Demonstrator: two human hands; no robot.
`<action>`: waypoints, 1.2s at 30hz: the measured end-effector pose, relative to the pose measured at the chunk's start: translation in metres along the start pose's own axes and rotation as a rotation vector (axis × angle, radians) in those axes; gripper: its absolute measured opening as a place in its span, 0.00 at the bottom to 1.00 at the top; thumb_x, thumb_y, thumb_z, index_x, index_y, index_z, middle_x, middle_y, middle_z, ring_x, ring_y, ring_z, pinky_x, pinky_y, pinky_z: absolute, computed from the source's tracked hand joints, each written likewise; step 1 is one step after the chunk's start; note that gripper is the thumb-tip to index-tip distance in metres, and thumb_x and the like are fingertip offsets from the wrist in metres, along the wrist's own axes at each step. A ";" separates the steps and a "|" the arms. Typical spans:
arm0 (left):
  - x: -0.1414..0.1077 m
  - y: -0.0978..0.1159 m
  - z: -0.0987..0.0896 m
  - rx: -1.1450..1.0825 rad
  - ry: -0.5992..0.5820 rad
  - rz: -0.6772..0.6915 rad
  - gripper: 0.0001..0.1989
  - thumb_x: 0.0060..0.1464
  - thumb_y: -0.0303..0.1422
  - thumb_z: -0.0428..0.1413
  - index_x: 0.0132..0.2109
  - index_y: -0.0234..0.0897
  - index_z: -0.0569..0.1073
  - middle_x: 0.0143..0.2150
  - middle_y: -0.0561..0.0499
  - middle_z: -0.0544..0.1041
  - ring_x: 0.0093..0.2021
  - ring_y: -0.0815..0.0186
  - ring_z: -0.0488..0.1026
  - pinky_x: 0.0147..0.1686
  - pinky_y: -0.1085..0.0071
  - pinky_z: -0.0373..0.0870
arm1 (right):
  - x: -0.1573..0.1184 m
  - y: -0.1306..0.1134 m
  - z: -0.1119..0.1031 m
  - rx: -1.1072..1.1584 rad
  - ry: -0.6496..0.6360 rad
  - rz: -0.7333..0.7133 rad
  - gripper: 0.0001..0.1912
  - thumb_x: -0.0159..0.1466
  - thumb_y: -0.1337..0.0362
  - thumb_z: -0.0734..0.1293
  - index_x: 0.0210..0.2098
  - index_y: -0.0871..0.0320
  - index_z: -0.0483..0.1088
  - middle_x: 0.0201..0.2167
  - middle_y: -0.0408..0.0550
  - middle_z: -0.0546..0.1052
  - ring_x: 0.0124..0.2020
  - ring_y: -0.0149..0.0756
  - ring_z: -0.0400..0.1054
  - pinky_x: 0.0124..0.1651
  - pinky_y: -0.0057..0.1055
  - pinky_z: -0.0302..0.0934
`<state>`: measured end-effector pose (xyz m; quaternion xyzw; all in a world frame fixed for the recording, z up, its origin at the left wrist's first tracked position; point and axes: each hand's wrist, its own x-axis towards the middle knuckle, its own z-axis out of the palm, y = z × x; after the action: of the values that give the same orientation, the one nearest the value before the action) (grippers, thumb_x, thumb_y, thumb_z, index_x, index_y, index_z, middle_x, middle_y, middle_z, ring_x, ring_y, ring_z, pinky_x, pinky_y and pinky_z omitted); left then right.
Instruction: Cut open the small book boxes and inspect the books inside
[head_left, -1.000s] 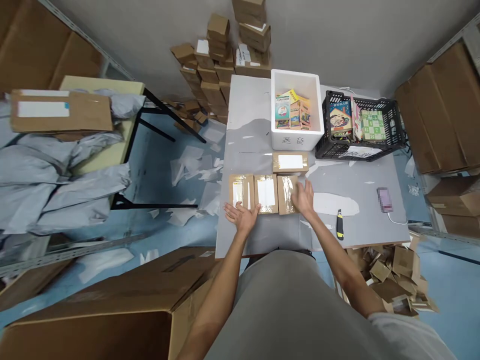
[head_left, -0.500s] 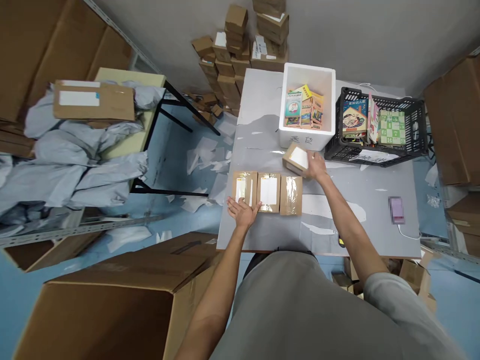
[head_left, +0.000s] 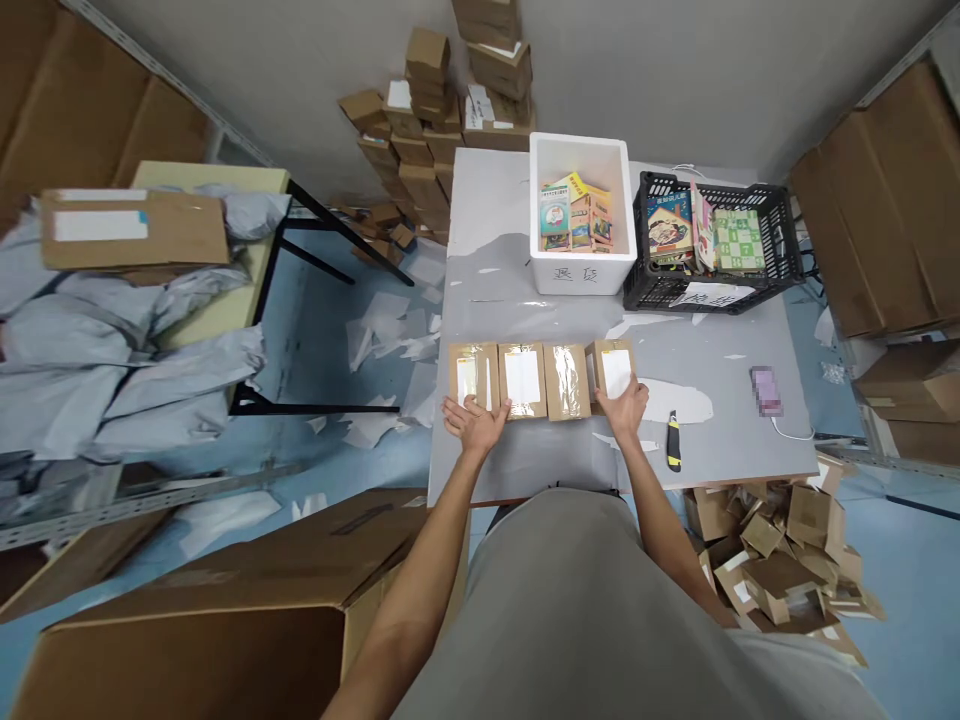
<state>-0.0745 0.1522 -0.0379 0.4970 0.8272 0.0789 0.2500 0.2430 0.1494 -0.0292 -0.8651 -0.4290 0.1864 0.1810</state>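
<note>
Small taped cardboard boxes stand in a row on the grey table (head_left: pixel 517 460). My left hand (head_left: pixel 478 426) rests against the near side of the leftmost box (head_left: pixel 472 365), fingers spread. To its right are a box with a white label (head_left: pixel 523 377) and a box with shiny tape (head_left: pixel 568 382). At the right end, my right hand (head_left: pixel 627 408) grips a small cardboard box (head_left: pixel 616 368) by its near right corner; that box tilts slightly and touches or nearly touches its neighbour.
Behind the row stand a white foam box (head_left: pixel 585 275) and a black crate (head_left: pixel 709 285), both with books. A yellow-black utility knife (head_left: pixel 673 442) and a phone (head_left: pixel 766 390) lie at right. A large open carton (head_left: pixel 225 580) is at lower left; grey parcels (head_left: pixel 90 350) cover a side table.
My right hand has brought its box down toward me, from near the foam box to the right end of the row. My left hand stays at the leftmost box. The view has shifted.
</note>
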 end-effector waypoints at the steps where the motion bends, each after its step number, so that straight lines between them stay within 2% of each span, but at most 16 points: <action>1: 0.000 0.000 -0.002 -0.009 0.006 0.002 0.47 0.64 0.55 0.63 0.73 0.23 0.60 0.83 0.09 0.41 0.87 0.26 0.38 0.79 0.31 0.43 | -0.006 -0.002 0.004 0.011 -0.009 -0.001 0.56 0.59 0.46 0.80 0.77 0.68 0.61 0.66 0.77 0.71 0.67 0.72 0.66 0.71 0.61 0.63; 6: 0.008 -0.018 -0.019 -0.134 0.022 -0.010 0.51 0.61 0.54 0.65 0.75 0.26 0.55 0.78 0.17 0.63 0.82 0.36 0.59 0.81 0.39 0.47 | -0.010 0.004 0.006 0.105 -0.048 -0.040 0.52 0.65 0.43 0.74 0.77 0.66 0.60 0.71 0.77 0.70 0.72 0.70 0.65 0.74 0.61 0.61; 8: 0.015 -0.029 -0.025 -0.258 -0.008 -0.109 0.51 0.63 0.53 0.65 0.78 0.28 0.53 0.75 0.22 0.69 0.80 0.39 0.65 0.82 0.42 0.49 | -0.003 0.012 0.000 0.176 -0.047 -0.009 0.54 0.65 0.42 0.74 0.78 0.70 0.59 0.72 0.79 0.70 0.75 0.69 0.63 0.76 0.60 0.59; 11: 0.023 -0.043 -0.030 -0.441 -0.074 -0.245 0.46 0.66 0.51 0.63 0.79 0.31 0.56 0.74 0.28 0.74 0.76 0.45 0.73 0.79 0.51 0.61 | 0.005 0.024 -0.008 0.350 -0.119 0.140 0.56 0.61 0.41 0.77 0.76 0.70 0.61 0.73 0.79 0.71 0.77 0.67 0.62 0.77 0.57 0.62; 14: 0.025 -0.047 -0.029 -0.527 -0.118 -0.264 0.39 0.69 0.49 0.61 0.77 0.33 0.64 0.73 0.32 0.77 0.71 0.50 0.78 0.72 0.60 0.73 | 0.005 0.032 -0.014 0.503 -0.263 0.233 0.48 0.61 0.41 0.78 0.70 0.62 0.70 0.65 0.68 0.81 0.68 0.58 0.75 0.66 0.51 0.74; 17: 0.022 -0.047 -0.026 -0.582 -0.138 -0.275 0.36 0.70 0.48 0.61 0.76 0.32 0.67 0.71 0.34 0.79 0.70 0.50 0.80 0.70 0.60 0.75 | 0.001 0.036 -0.018 0.576 -0.354 0.244 0.40 0.63 0.40 0.76 0.66 0.57 0.74 0.61 0.61 0.85 0.57 0.51 0.82 0.53 0.44 0.81; 22: 0.021 -0.045 -0.028 -0.636 -0.142 -0.283 0.36 0.69 0.48 0.62 0.75 0.35 0.70 0.70 0.36 0.80 0.69 0.48 0.80 0.71 0.57 0.76 | -0.002 0.039 -0.025 0.686 -0.401 0.251 0.36 0.61 0.41 0.78 0.61 0.54 0.78 0.59 0.57 0.86 0.55 0.46 0.84 0.54 0.41 0.81; 25: 0.027 -0.040 -0.028 -0.655 -0.141 -0.265 0.35 0.69 0.48 0.62 0.75 0.35 0.70 0.70 0.37 0.81 0.70 0.49 0.79 0.72 0.57 0.75 | 0.007 0.037 -0.026 0.714 -0.401 0.261 0.37 0.59 0.42 0.79 0.62 0.54 0.78 0.61 0.57 0.86 0.57 0.48 0.83 0.56 0.43 0.81; 28: 0.041 -0.029 -0.026 -0.672 -0.148 -0.230 0.33 0.68 0.48 0.63 0.73 0.36 0.72 0.69 0.38 0.82 0.69 0.49 0.80 0.72 0.57 0.75 | 0.027 0.033 -0.026 0.728 -0.392 0.263 0.37 0.58 0.42 0.80 0.61 0.52 0.79 0.62 0.56 0.85 0.59 0.49 0.82 0.59 0.44 0.80; 32: 0.072 -0.005 -0.023 -0.702 -0.168 -0.166 0.32 0.65 0.49 0.67 0.69 0.37 0.76 0.66 0.39 0.84 0.68 0.48 0.81 0.73 0.55 0.75 | 0.070 0.021 -0.029 0.738 -0.384 0.243 0.34 0.57 0.44 0.83 0.59 0.49 0.80 0.60 0.53 0.86 0.59 0.47 0.81 0.60 0.43 0.80; 36: 0.102 0.020 -0.019 -0.718 -0.161 -0.119 0.31 0.65 0.47 0.67 0.68 0.37 0.76 0.65 0.39 0.84 0.66 0.51 0.82 0.71 0.58 0.76 | 0.116 0.008 -0.029 0.731 -0.388 0.212 0.35 0.56 0.46 0.83 0.59 0.49 0.80 0.61 0.53 0.86 0.58 0.47 0.81 0.60 0.44 0.79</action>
<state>-0.1074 0.2519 -0.0481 0.3331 0.7519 0.3100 0.4770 0.3279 0.2340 -0.0273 -0.7322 -0.2695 0.5031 0.3716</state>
